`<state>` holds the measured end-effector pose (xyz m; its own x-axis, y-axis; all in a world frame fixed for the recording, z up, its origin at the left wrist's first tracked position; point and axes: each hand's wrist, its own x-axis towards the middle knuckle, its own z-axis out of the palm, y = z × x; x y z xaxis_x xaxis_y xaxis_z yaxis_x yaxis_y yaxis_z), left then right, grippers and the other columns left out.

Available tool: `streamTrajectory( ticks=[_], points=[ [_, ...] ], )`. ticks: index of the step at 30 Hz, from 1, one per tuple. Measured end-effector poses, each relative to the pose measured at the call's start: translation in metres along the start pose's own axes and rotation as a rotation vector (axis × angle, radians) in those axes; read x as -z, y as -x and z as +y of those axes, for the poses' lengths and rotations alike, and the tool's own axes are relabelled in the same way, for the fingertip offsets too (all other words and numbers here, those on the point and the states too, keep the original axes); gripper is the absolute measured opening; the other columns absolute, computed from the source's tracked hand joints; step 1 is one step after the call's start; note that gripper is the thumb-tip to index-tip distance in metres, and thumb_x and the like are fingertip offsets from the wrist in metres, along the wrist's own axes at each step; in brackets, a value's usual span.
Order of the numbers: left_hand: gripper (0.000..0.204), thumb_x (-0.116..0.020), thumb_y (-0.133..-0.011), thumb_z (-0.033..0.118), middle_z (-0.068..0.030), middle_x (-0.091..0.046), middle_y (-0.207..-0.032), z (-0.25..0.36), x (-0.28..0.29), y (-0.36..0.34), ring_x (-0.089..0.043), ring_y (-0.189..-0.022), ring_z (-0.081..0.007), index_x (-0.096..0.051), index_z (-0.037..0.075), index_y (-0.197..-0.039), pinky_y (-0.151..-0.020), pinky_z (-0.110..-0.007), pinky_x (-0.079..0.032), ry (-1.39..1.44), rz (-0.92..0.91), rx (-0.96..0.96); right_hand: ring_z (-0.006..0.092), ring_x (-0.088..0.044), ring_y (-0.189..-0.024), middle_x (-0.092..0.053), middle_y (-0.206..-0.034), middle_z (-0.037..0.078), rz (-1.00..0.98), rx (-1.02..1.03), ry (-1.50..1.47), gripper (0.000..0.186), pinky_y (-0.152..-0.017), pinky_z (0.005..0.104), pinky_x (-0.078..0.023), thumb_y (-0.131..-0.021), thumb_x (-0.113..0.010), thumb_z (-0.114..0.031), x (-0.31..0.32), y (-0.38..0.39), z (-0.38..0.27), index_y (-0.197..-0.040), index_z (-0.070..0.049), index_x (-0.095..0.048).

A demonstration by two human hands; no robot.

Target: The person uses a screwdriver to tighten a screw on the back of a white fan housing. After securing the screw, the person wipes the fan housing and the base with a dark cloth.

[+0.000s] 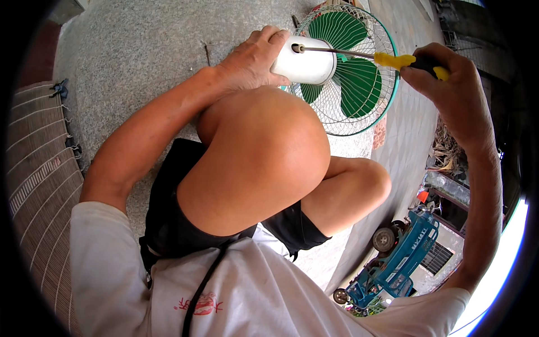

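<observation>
A fan with green blades inside a wire cage lies at the top centre, its white cylindrical motor housing toward my left. My left hand is closed around the housing's left end, beside my raised bare knee. My right hand grips a screwdriver with a yellow and black handle and a long thin metal shaft. The shaft runs leftward across the cage, its tip at a dark hole in the side of the housing.
Speckled stone flooring surrounds me, with a woven slatted mat at the left. My bent legs fill the middle, below the fan. A blue cargo tricycle stands on the paving at the lower right, near clutter along the right side.
</observation>
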<state>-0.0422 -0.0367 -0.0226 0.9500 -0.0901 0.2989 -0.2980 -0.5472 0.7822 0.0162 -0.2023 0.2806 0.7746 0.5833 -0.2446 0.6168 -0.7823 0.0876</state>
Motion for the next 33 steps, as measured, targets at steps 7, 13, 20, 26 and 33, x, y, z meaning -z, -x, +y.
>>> streamTrajectory(
  ticks=[7,13,20,26,33],
  points=[
    [0.092,-0.085,-0.066,0.034,-0.0197,-0.045,-0.129,0.007,0.004,-0.002,-0.047,-0.123,-0.0403,-0.039,-0.001,-0.137,-0.100,-0.047,-0.047,-0.070,-0.014,0.051,0.0161,-0.067,-0.082,-0.066,-0.094,0.010,0.088,0.083,-0.021,0.034,-0.077,0.0234,-0.056,-0.082,-0.077,-0.017,-0.002,-0.004,-0.001,-0.110,-0.004,-0.063],
    [0.099,-0.086,-0.067,0.038,-0.0234,-0.043,-0.129,0.004,-0.003,-0.001,-0.046,-0.124,-0.0403,-0.032,-0.001,-0.141,-0.100,-0.046,-0.045,-0.031,-0.042,0.048,0.0214,-0.070,-0.095,-0.067,-0.105,0.007,0.232,0.425,0.108,0.039,-0.084,0.0307,-0.059,-0.079,-0.079,-0.007,0.003,0.004,-0.007,-0.113,-0.010,-0.061],
    [0.096,-0.085,-0.068,0.038,-0.0235,-0.043,-0.129,-0.009,-0.008,0.004,-0.045,-0.124,-0.0412,-0.032,-0.001,-0.138,-0.101,-0.047,-0.044,-0.014,0.022,-0.042,0.0225,-0.070,-0.097,-0.067,-0.105,0.007,0.142,0.538,0.065,0.037,-0.078,0.0313,-0.060,-0.082,-0.075,-0.008,0.001,0.007,-0.005,-0.115,-0.012,-0.059],
    [0.093,-0.084,-0.068,0.036,-0.0244,-0.043,-0.127,-0.006,-0.007,0.000,-0.046,-0.121,-0.0428,-0.032,-0.002,-0.135,-0.100,-0.047,-0.045,-0.044,-0.009,-0.013,0.0247,-0.071,-0.095,-0.068,-0.102,0.009,0.089,0.597,0.140,0.040,-0.076,0.0320,-0.059,-0.081,-0.076,-0.007,0.008,0.005,-0.006,-0.116,-0.012,-0.056],
    [0.093,-0.084,-0.069,0.036,-0.0226,-0.044,-0.126,-0.009,-0.008,0.003,-0.048,-0.120,-0.0405,-0.031,0.000,-0.137,-0.101,-0.045,-0.043,-0.049,0.025,-0.042,0.0221,-0.071,-0.085,-0.068,-0.093,0.008,0.092,0.553,0.118,0.038,-0.071,0.0295,-0.058,-0.082,-0.077,-0.011,0.008,0.001,0.002,-0.114,-0.010,-0.057]
  ],
)
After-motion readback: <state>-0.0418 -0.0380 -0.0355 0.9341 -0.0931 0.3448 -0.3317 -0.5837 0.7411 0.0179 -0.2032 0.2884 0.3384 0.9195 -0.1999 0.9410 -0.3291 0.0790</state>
